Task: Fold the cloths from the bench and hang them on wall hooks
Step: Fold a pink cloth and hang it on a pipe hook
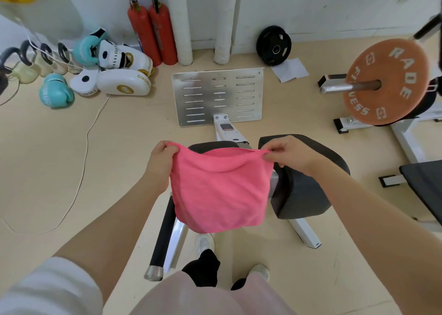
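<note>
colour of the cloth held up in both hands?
Pink cloth, plain, no pattern; head view shows it.

White short sleeve [47,288], pale pink top [203,298], black trousers [203,267], white shoes [205,241], bare forearms

Gym floor: equipment and stored items.

Two red fire extinguishers [153,31] stand upright against the far wall, touching each other, just left of two white padded pipes [181,23]. A black weight plate [273,45] leans on the wall farther right, with a sheet of paper [290,70] on the floor beside it. A slotted metal footplate [217,96] lies at centre. At far left: a row of kettlebells [26,63], teal boxing gloves [56,92] and white focus pads [123,81]. A white cord [87,133] trails across the floor. At right, an orange weight plate [385,81] sits on a barbell sleeve [350,86].
</note>
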A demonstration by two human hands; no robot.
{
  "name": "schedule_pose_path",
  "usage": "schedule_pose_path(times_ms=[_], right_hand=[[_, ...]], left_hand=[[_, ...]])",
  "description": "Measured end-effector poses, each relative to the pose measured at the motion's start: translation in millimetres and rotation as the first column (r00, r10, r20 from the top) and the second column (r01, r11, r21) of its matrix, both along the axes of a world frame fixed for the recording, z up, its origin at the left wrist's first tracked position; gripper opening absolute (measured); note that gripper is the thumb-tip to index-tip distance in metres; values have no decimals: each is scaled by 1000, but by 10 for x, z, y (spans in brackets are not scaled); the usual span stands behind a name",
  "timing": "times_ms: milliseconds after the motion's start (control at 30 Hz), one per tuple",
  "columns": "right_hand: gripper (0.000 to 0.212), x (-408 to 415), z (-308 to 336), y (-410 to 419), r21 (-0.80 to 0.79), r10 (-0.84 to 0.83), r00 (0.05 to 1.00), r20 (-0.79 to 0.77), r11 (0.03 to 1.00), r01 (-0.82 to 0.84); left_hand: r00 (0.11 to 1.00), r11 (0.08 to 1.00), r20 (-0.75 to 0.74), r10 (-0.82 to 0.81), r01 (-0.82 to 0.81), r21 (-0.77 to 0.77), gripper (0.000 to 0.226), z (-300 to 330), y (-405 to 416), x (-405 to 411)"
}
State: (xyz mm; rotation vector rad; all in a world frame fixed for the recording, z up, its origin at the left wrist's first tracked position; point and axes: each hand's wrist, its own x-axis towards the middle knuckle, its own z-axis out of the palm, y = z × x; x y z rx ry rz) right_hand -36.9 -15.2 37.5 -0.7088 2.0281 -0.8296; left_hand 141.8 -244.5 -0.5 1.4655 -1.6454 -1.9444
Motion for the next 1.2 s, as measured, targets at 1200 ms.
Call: schedule_pose_path(times_ms=[1200], right_hand=[[21,621,273,-76,412,247,835,-492,911,-27]], left_hand=[[541,87,525,-657,746,-660,31,236,1103,-218]])
